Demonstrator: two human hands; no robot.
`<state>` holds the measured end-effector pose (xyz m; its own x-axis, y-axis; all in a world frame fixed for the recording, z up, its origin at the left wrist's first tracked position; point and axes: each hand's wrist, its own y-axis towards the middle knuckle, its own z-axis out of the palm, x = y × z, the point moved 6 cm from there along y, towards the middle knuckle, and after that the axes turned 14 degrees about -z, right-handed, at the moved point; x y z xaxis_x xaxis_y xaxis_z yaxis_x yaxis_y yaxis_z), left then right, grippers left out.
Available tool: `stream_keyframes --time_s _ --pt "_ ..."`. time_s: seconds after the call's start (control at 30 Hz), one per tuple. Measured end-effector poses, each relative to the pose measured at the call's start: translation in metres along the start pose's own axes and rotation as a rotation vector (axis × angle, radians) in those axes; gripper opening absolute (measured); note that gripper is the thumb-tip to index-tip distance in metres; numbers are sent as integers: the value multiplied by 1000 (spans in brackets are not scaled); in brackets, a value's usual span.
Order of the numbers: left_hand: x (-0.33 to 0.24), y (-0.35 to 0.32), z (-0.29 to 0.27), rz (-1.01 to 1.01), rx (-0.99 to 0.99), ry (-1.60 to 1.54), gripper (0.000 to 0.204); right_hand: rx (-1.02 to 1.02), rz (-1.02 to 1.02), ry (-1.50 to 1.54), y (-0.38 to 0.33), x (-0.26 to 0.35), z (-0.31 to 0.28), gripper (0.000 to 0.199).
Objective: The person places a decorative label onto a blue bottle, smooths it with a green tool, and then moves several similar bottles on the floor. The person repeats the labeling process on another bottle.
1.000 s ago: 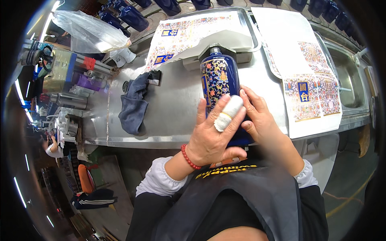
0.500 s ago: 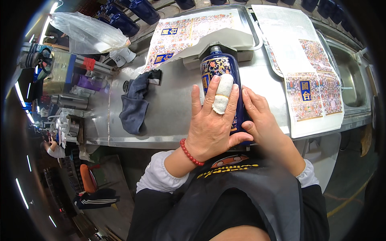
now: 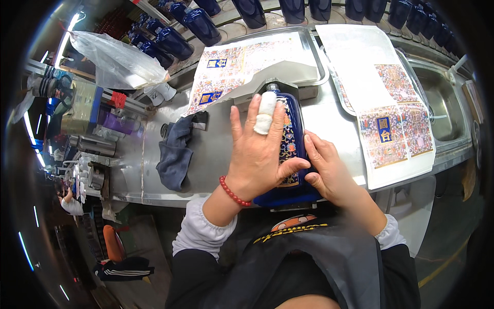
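A dark blue glossy bottle (image 3: pixel 301 191) lies on its back on the metal counter, neck pointing away from me. A colourful floral decal (image 3: pixel 289 136) covers its front face. My left hand (image 3: pixel 257 159) lies flat across the decal's left part, fingers spread, hiding much of it. White wrapping (image 3: pixel 265 110) covers its middle finger, and a red bead bracelet (image 3: pixel 234 191) circles the wrist. My right hand (image 3: pixel 332 170) holds the bottle's right side, fingers along its edge and thumb towards the front.
Printed decal sheets lie in a tray (image 3: pixel 320 56) behind the bottle and in a stack (image 3: pixel 370 170) on the right, near a sink (image 3: pixel 440 103). A grey-blue cloth (image 3: pixel 175 154) lies left. Several blue bottles (image 3: pixel 200 26) stand along the back; a plastic bag (image 3: pixel 118 56) hangs nearby.
My left hand has slid left across the bottle, baring the decal's right part. My right hand stays at the bottle's side. The view has shifted, showing more of the back row.
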<state>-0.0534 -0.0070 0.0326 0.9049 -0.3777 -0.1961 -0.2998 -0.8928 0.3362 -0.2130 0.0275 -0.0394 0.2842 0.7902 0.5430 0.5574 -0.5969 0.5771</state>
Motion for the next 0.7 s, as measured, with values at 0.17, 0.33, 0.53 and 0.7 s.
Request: stream_keyframes --time_s 0.17,0.33,0.53,0.7 --pt "-27 9 10 172 64 121 101 -2 15 -4 0 0 1 71" --pt "-14 -18 -13 5 23 -126 106 -10 0 -33 -1 0 2 71" --pt "-20 -39 2 23 134 -6 104 -18 -11 -34 -1 0 2 69" --pt "-35 -37 6 216 207 -95 97 5 -5 -21 -1 -1 1 68"
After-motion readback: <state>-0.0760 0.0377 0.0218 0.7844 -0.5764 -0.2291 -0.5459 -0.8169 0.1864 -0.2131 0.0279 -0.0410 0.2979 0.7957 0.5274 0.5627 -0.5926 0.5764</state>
